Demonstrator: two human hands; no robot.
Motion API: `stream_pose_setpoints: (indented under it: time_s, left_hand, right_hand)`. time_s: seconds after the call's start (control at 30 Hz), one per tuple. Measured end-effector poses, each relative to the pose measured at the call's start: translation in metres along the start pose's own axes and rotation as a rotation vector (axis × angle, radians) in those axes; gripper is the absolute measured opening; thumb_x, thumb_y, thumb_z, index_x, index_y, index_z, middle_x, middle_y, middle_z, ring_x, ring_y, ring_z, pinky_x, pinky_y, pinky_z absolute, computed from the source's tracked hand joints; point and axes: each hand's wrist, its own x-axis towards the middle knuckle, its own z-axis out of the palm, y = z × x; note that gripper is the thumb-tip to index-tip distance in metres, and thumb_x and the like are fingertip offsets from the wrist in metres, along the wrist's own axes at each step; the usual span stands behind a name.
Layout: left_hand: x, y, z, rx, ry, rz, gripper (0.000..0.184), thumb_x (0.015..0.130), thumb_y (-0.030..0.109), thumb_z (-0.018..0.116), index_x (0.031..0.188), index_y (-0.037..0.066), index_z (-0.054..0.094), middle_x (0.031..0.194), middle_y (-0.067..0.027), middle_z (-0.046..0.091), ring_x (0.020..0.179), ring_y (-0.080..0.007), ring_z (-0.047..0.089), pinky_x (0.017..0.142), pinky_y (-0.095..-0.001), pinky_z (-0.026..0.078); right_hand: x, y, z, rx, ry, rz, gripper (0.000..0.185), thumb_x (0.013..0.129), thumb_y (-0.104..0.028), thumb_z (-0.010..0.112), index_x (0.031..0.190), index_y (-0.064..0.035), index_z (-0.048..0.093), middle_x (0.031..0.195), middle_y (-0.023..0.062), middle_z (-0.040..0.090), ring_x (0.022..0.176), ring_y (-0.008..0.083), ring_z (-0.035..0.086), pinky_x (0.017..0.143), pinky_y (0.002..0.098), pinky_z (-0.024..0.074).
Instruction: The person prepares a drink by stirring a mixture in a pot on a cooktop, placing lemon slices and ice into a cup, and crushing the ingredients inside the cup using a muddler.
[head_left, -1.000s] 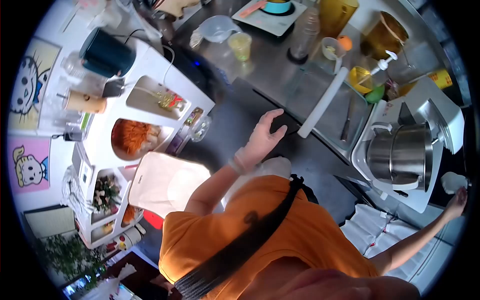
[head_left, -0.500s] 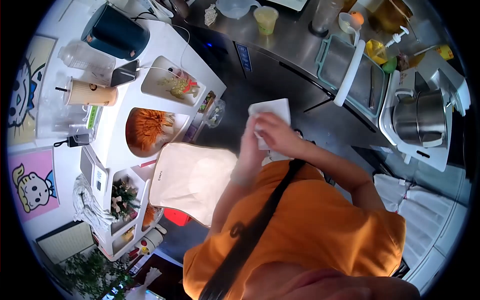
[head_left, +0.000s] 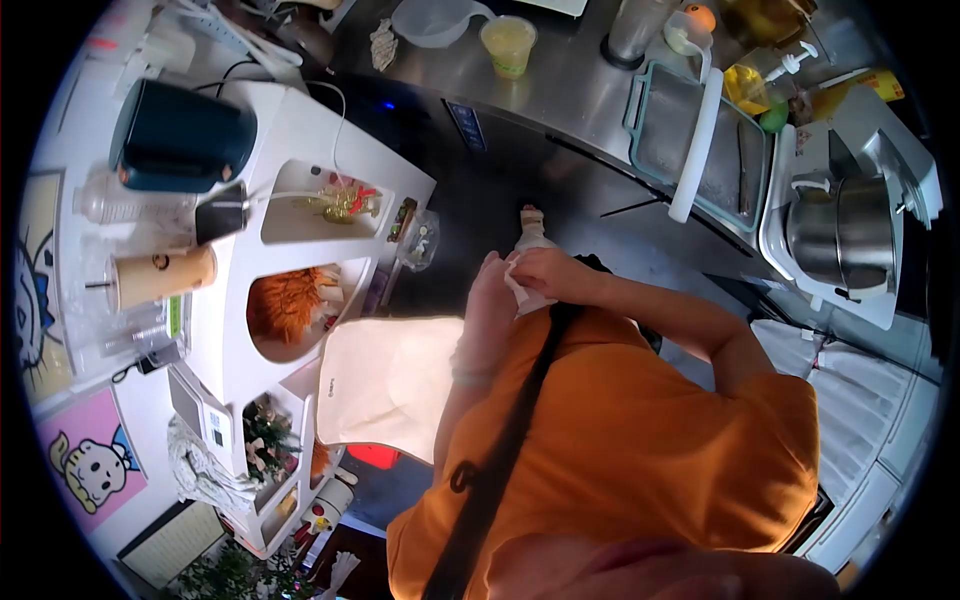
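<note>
Pinching a crumpled white tissue (head_left: 517, 292), the right hand (head_left: 560, 272) meets the left hand (head_left: 489, 298) in front of the orange shirt (head_left: 640, 420), well apart from the steel counter (head_left: 572, 75). Grey floor (head_left: 585, 225) lies open between the hands and the counter's front edge. Near that edge, on the counter, sit a cup (head_left: 508, 48) and a clear tray (head_left: 655, 150); a white tube (head_left: 697, 150) slants over the tray, its rounded end seeming to reach past the edge. Across the floor from the counter stands a white shelf unit (head_left: 222, 340). Farther from the counter, a beige chair (head_left: 390, 385) is just beside the left forearm (head_left: 462, 400). The right arm (head_left: 690, 318) bends at the elbow and comes in across the shirt, fingers curled tight onto the tissue. The left forearm points toward the counter, fingers fairly straight against the tissue; whether they grip it too, I cannot tell.
</note>
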Motion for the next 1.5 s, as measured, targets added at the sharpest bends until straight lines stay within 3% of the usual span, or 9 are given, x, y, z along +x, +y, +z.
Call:
stream_pose_setpoints:
  time_s: [0.13,0.17,0.2,0.47,0.7,0.83,0.9,1.03,1.5]
  left_hand:
    - [0.057,0.018,-0.009,0.121,0.107,0.074,0.044,0.089,0.014,0.055,0.129,-0.003,0.045,0.134,-0.0255,0.042,0.125,-0.036,0.042,0.1,-0.0396,0.038]
    - [0.055,0.062,-0.011,-0.778,0.097,-0.127,0.054,0.094,0.023,0.049,0.138,-0.001,0.029,0.138,-0.0222,0.037,0.126,-0.0331,0.041,0.104,-0.0393,0.036]
    - [0.068,0.067,-0.027,-0.669,0.07,-0.056,0.057,0.095,0.026,0.046,0.14,0.0,0.024,0.139,-0.021,0.036,0.126,-0.0322,0.041,0.105,-0.0395,0.034]
    - [0.119,0.129,-0.05,-0.509,0.285,0.04,0.052,0.098,0.028,0.036,0.139,-0.002,0.024,0.137,-0.0196,0.038,0.121,-0.0303,0.045,0.106,-0.0392,0.034]
    - [0.138,0.097,-0.049,-0.096,0.214,-0.004,0.043,0.099,0.014,0.032,0.137,-0.005,0.027,0.136,-0.0195,0.04,0.115,-0.029,0.048,0.103,-0.0353,0.038]
    - [0.14,0.1,-0.058,-0.634,0.222,-0.06,0.048,0.092,0.009,0.051,0.135,-0.004,0.033,0.131,-0.0184,0.047,0.114,-0.0249,0.05,0.1,-0.0336,0.04]
    - [0.145,0.101,-0.064,0.374,0.279,0.054,0.05,0.089,0.007,0.056,0.133,-0.005,0.036,0.128,-0.0179,0.05,0.113,-0.021,0.051,0.096,-0.0311,0.043]
    - [0.142,0.11,-0.062,-0.355,0.305,-0.036,0.045,0.091,0.004,0.051,0.133,-0.005,0.036,0.125,-0.0158,0.053,0.108,-0.0163,0.053,0.088,-0.026,0.046]
    - [0.129,0.091,-0.105,0.28,0.185,0.031,0.044,0.099,0.026,0.034,0.137,0.003,0.033,0.131,-0.0184,0.046,0.11,-0.0294,0.052,0.098,-0.0409,0.04]
  right_hand:
    - [0.003,0.097,-0.028,-0.003,0.204,0.303,0.019,0.076,-0.008,0.059,0.094,-0.0043,0.063,0.087,0.017,0.062,0.077,0.0333,0.059,0.072,0.04,0.0481]
    - [0.002,0.127,-0.043,-0.05,0.332,0.372,0.015,0.077,-0.01,0.058,0.091,-0.0055,0.062,0.079,0.0162,0.061,0.074,0.0344,0.06,0.069,0.0418,0.0483]
    - [0.002,0.155,-0.058,-0.101,0.453,0.444,0.012,0.078,-0.012,0.057,0.089,-0.0067,0.061,0.07,0.0153,0.059,0.07,0.0354,0.06,0.065,0.0437,0.0486]
    - [0.033,0.327,-0.126,-0.52,0.587,0.633,0.043,0.084,-0.016,0.054,0.12,0.006,0.048,0.133,0.024,0.042,0.121,0.0394,0.041,0.104,0.0431,0.0322]
    - [0.014,0.235,-0.069,-0.528,0.397,0.559,0.069,0.085,-0.036,0.057,0.137,0.0009,0.032,0.136,0.0269,0.035,0.13,0.0419,0.029,0.109,0.0489,0.0201]
    - [0.003,0.208,-0.056,-0.499,0.29,0.569,0.075,0.083,-0.041,0.059,0.139,-0.0003,0.03,0.137,0.0281,0.032,0.131,0.044,0.027,0.109,0.0494,0.0192]
    - [0.013,0.204,-0.053,-0.506,0.248,0.61,0.08,0.083,-0.044,0.058,0.141,0.0007,0.025,0.137,0.0317,0.03,0.131,0.0464,0.024,0.11,0.0512,0.0171]
    - [0.063,0.205,-0.043,-0.445,0.193,0.509,0.081,0.082,-0.049,0.058,0.139,0.0011,0.028,0.137,0.0314,0.028,0.132,0.046,0.022,0.11,0.0518,0.0145]
    - [0.127,0.228,-0.034,-0.316,0.203,0.309,0.074,0.079,-0.042,0.064,0.132,0.002,0.038,0.141,0.023,0.031,0.134,0.0358,0.025,0.112,0.0431,0.0193]
